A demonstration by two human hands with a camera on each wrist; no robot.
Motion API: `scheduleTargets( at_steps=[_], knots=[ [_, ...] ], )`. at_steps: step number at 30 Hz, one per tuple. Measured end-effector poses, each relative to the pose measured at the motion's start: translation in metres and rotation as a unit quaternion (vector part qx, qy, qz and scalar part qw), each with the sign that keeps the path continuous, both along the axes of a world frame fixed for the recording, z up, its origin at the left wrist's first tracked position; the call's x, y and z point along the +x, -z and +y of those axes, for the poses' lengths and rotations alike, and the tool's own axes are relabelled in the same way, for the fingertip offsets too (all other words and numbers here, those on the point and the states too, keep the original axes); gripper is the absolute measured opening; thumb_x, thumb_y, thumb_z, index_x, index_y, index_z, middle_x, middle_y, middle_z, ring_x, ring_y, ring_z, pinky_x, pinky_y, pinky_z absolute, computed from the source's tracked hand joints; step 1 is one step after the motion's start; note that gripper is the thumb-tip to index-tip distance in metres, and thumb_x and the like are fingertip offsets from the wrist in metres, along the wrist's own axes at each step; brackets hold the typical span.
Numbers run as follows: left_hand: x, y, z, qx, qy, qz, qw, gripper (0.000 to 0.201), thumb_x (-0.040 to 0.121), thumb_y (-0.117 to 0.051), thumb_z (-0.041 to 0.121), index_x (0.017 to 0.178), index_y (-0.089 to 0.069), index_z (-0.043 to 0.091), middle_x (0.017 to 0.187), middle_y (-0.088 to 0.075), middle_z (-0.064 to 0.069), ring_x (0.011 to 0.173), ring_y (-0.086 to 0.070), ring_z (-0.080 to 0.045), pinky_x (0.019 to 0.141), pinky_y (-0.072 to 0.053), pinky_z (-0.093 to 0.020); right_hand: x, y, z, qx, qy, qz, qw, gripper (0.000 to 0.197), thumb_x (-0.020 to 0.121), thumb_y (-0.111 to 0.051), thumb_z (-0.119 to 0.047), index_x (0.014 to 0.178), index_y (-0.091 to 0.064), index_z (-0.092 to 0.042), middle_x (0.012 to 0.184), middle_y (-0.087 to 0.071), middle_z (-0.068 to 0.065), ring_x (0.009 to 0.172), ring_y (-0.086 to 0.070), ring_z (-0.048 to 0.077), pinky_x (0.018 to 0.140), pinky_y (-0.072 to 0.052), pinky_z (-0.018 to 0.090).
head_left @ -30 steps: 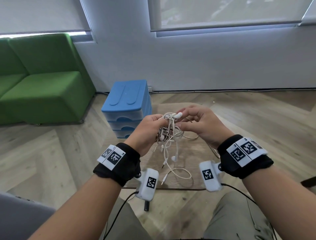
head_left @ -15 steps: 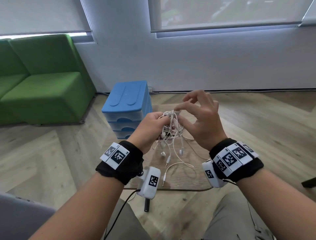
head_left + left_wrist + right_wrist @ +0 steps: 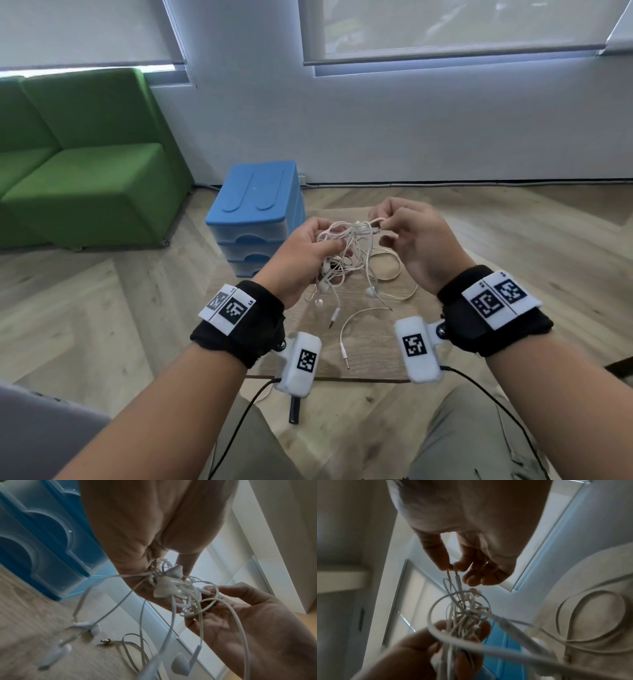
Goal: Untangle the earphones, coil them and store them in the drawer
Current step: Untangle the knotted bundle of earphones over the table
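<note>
A tangle of white earphones (image 3: 346, 250) hangs in the air between both hands above a small table (image 3: 370, 356). My left hand (image 3: 301, 253) grips the knot of cords (image 3: 168, 586) in curled fingers. My right hand (image 3: 407, 236) pinches a strand at the top of the tangle between thumb and forefinger (image 3: 452, 566). Loose earbuds (image 3: 319, 303) and jack plugs (image 3: 346, 359) dangle below, and cord loops trail onto the table. The blue drawer unit (image 3: 257, 212) stands on the floor just behind the hands, its drawers closed.
A green sofa (image 3: 78, 171) sits at the left by the wall. Wooden floor surrounds the table. My knees (image 3: 462, 442) are at the table's near edge, with black camera cables running from both wrists.
My right hand dropped from raised, spread fingers and now pinches a strand at the top of the tangle, pulling it rightward. More cord hangs loose below. My left hand kept its grip.
</note>
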State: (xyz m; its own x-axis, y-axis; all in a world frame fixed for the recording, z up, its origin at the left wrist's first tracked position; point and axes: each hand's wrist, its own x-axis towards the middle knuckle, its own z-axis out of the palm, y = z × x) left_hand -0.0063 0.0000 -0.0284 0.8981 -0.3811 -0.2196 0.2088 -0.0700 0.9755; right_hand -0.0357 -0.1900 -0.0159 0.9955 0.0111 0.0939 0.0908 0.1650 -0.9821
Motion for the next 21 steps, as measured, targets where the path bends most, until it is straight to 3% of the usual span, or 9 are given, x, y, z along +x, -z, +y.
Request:
scheduleTargets(
  at_steps=[3, 6, 9, 10, 12, 14, 18, 21],
  knots=[
    [-0.002, -0.002, 0.001, 0.012, 0.041, -0.054, 0.998, 0.051, 0.1, -0.058, 0.001, 0.134, -0.053, 0.038, 0.096, -0.065, -0.015, 0.077, -0.059, -0.028, 0.065, -0.051, -0.038, -0.001, -0.002, -0.002, -0.043, -0.036, 0.009, 0.998, 0.018, 0.078, -0.056, -0.016, 0.061, -0.049, -0.016, 0.073, -0.048, 0.008, 0.067, -0.041, 0.013, 0.065, -0.031, 0.03],
    [-0.006, -0.008, 0.0, 0.005, 0.106, -0.06, 0.993, 0.042, 0.102, -0.053, 0.013, 0.134, -0.059, 0.039, 0.119, -0.069, -0.016, 0.093, -0.066, -0.026, 0.068, -0.055, -0.037, -0.001, -0.002, 0.0, -0.126, -0.041, -0.025, 0.991, 0.031, 0.093, -0.065, -0.014, 0.065, -0.055, -0.01, 0.071, -0.055, 0.023, 0.058, -0.048, 0.007, 0.062, -0.039, 0.021],
    [-0.011, -0.012, -0.001, 0.031, 0.114, -0.094, 0.989, 0.031, 0.101, -0.067, 0.037, 0.13, -0.061, 0.034, 0.126, -0.072, -0.004, 0.109, -0.071, -0.021, 0.08, -0.056, -0.04, -0.002, -0.004, 0.002, -0.148, -0.032, -0.044, 0.988, 0.03, 0.101, -0.057, -0.005, 0.072, -0.06, -0.007, 0.062, -0.064, -0.008, 0.055, -0.056, -0.002, 0.058, -0.043, 0.01],
    [-0.011, -0.011, -0.002, 0.041, 0.101, -0.116, 0.987, 0.031, 0.097, -0.071, 0.038, 0.126, -0.061, 0.032, 0.121, -0.074, 0.0, 0.108, -0.072, -0.018, 0.083, -0.057, -0.039, -0.001, -0.004, 0.002, -0.145, -0.035, -0.045, 0.988, 0.027, 0.102, -0.055, -0.003, 0.077, -0.064, -0.004, 0.065, -0.066, -0.01, 0.056, -0.058, -0.002, 0.058, -0.044, 0.009],
    [-0.009, -0.009, -0.004, 0.065, 0.079, -0.164, 0.981, 0.026, 0.095, -0.076, 0.035, 0.116, -0.063, 0.028, 0.106, -0.075, 0.006, 0.097, -0.072, -0.01, 0.087, -0.056, -0.033, 0.0, -0.002, 0.004, -0.131, -0.046, -0.036, 0.99, 0.02, 0.103, -0.054, -0.002, 0.089, -0.068, -0.001, 0.077, -0.07, 0.0, 0.064, -0.062, 0.0, 0.061, -0.047, 0.012],
    [-0.009, -0.009, -0.005, 0.073, 0.074, -0.189, 0.976, 0.018, 0.096, -0.075, 0.032, 0.109, -0.064, 0.027, 0.097, -0.072, 0.007, 0.09, -0.069, -0.007, 0.086, -0.056, -0.032, 0.0, -0.001, 0.004, -0.107, -0.056, -0.019, 0.992, 0.021, 0.103, -0.052, -0.004, 0.091, -0.068, -0.006, 0.082, -0.067, 0.004, 0.069, -0.059, 0.007, 0.064, -0.046, 0.019],
    [-0.005, -0.009, -0.002, 0.099, 0.065, -0.206, 0.971, 0.01, 0.101, -0.067, 0.025, 0.109, -0.065, 0.02, 0.101, -0.073, -0.006, 0.092, -0.072, -0.022, 0.093, -0.058, -0.044, -0.003, -0.003, 0.0, -0.042, -0.063, 0.022, 0.997, 0.026, 0.102, -0.044, -0.006, 0.083, -0.059, -0.014, 0.073, -0.059, -0.004, 0.066, -0.045, 0.009, 0.062, -0.031, 0.027],
    [-0.005, -0.007, 0.0, 0.098, 0.065, -0.191, 0.974, 0.006, 0.103, -0.064, 0.025, 0.108, -0.065, 0.026, 0.101, -0.071, -0.004, 0.089, -0.07, -0.02, 0.087, -0.059, -0.046, -0.003, -0.003, -0.001, -0.01, -0.053, 0.034, 0.998, 0.021, 0.093, -0.046, -0.011, 0.074, -0.053, -0.015, 0.066, -0.049, -0.002, 0.063, -0.038, 0.012, 0.062, -0.027, 0.032]
  ],
)
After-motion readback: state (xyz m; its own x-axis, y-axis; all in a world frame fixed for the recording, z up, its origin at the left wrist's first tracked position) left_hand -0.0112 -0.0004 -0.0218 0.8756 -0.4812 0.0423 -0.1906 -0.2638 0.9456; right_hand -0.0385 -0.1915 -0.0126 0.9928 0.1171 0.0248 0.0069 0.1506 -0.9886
